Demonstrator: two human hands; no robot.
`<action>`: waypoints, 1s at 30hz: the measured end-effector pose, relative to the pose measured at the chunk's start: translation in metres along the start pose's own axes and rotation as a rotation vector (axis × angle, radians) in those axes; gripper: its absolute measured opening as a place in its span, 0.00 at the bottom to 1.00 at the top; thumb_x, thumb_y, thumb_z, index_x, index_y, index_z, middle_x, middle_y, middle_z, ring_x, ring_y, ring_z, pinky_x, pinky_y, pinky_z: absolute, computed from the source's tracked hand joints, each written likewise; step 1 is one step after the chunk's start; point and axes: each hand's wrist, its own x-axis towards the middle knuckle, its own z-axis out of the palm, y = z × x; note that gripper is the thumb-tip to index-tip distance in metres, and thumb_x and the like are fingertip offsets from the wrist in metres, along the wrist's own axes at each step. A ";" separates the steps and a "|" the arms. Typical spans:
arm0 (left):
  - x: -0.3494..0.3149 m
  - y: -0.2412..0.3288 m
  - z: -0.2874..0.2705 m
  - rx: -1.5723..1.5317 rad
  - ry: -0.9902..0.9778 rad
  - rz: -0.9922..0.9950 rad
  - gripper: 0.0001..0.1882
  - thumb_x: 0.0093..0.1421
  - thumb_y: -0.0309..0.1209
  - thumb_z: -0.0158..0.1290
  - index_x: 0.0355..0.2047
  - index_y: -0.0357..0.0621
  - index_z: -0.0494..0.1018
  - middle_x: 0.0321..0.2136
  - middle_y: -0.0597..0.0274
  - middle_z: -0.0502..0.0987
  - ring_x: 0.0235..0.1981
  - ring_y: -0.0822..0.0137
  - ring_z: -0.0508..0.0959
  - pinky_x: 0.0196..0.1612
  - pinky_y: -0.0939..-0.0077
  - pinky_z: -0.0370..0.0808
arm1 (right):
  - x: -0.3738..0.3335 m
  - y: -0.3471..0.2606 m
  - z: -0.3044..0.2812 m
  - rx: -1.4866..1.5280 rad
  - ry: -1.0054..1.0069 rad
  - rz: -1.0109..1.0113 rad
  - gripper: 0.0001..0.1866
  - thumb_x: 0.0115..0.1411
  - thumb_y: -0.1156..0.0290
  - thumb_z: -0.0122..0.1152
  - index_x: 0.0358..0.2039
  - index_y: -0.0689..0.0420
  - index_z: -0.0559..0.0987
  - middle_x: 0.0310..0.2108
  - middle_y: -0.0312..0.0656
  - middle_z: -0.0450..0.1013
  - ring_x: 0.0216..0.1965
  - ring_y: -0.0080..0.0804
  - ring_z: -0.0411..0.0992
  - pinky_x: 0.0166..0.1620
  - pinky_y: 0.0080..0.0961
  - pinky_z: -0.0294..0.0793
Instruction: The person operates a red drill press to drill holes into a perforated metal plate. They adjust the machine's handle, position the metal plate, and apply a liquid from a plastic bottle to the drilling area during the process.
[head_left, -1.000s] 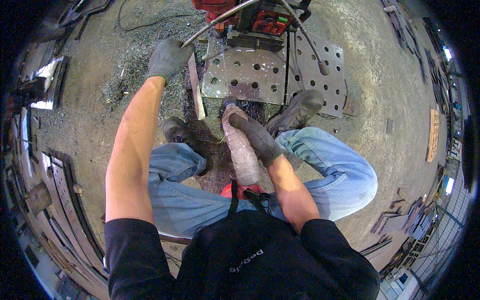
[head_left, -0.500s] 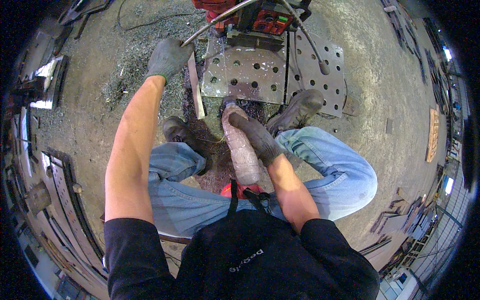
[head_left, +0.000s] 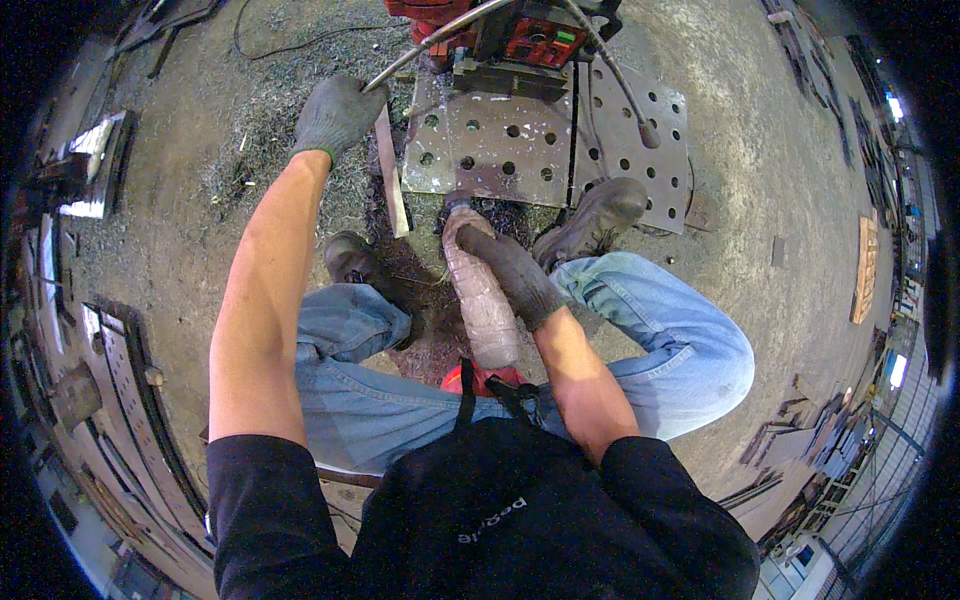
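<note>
My left hand [head_left: 340, 118], in a grey work glove, is closed round the end of a long metal lever [head_left: 437, 38] at the upper left. That lever runs up to a red drilling machine [head_left: 535, 45] standing on a steel plate with rows of holes [head_left: 490, 140]. Between my knees, my right hand [head_left: 508, 272], in a dark glove, grips a dirty, cloudy plastic bottle [head_left: 487, 318] near its neck. The bottle is tilted, its cap end pointing away from me toward the plate's near edge. A second lever [head_left: 625, 90] with a dark knob slants down on the right.
A second perforated plate [head_left: 655, 165] lies right of the first. Metal shavings [head_left: 265, 130] cover the floor at the left, near a narrow metal strip [head_left: 390, 175]. My boots [head_left: 605, 215] flank the bottle. Something red [head_left: 480, 380] lies under its base. Metal stock [head_left: 125, 380] lines the left side.
</note>
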 end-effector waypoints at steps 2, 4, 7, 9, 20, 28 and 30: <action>0.002 -0.001 0.002 -0.001 0.007 0.023 0.27 0.59 0.53 0.51 0.38 0.40 0.83 0.38 0.37 0.81 0.43 0.39 0.81 0.49 0.50 0.76 | 0.001 0.009 -0.001 -0.133 -0.014 -0.099 0.19 0.68 0.58 0.52 0.54 0.53 0.76 0.44 0.51 0.78 0.45 0.42 0.77 0.50 0.34 0.74; 0.008 -0.009 0.008 0.005 0.026 0.051 0.27 0.59 0.53 0.51 0.38 0.40 0.83 0.38 0.36 0.81 0.43 0.39 0.81 0.49 0.50 0.76 | 0.002 0.013 0.000 -0.166 -0.005 -0.155 0.18 0.68 0.61 0.52 0.55 0.50 0.74 0.45 0.53 0.78 0.45 0.45 0.77 0.50 0.36 0.74; 0.009 -0.010 0.011 0.008 0.030 0.054 0.27 0.59 0.53 0.51 0.39 0.40 0.82 0.38 0.36 0.81 0.43 0.39 0.81 0.49 0.50 0.76 | 0.006 0.016 0.002 0.058 -0.022 -0.140 0.19 0.66 0.58 0.55 0.54 0.53 0.76 0.43 0.48 0.78 0.42 0.38 0.77 0.46 0.34 0.76; 0.005 -0.006 0.007 0.022 0.033 0.061 0.27 0.59 0.53 0.51 0.39 0.40 0.82 0.39 0.37 0.81 0.43 0.38 0.81 0.49 0.49 0.76 | 0.005 0.001 0.001 0.243 -0.033 0.095 0.20 0.65 0.57 0.57 0.52 0.56 0.76 0.42 0.44 0.78 0.39 0.32 0.77 0.44 0.31 0.76; 0.007 -0.003 0.006 0.057 -0.002 0.001 0.28 0.59 0.53 0.51 0.41 0.39 0.82 0.40 0.33 0.80 0.45 0.37 0.80 0.51 0.50 0.76 | 0.003 -0.010 0.006 0.495 -0.063 0.000 0.23 0.58 0.59 0.66 0.50 0.57 0.76 0.39 0.36 0.76 0.38 0.25 0.74 0.44 0.28 0.76; 0.000 0.002 0.003 0.017 0.033 0.027 0.28 0.60 0.53 0.51 0.37 0.38 0.82 0.36 0.34 0.80 0.42 0.38 0.81 0.49 0.49 0.76 | 0.000 -0.008 0.004 0.437 -0.067 0.102 0.25 0.59 0.52 0.67 0.50 0.56 0.79 0.42 0.38 0.78 0.43 0.29 0.75 0.50 0.28 0.74; 0.003 -0.002 0.006 0.052 0.044 0.040 0.28 0.60 0.53 0.52 0.37 0.38 0.82 0.36 0.34 0.81 0.42 0.38 0.81 0.48 0.49 0.76 | -0.002 -0.016 0.005 0.469 -0.029 0.106 0.26 0.59 0.53 0.66 0.51 0.59 0.77 0.38 0.38 0.77 0.37 0.27 0.75 0.43 0.28 0.75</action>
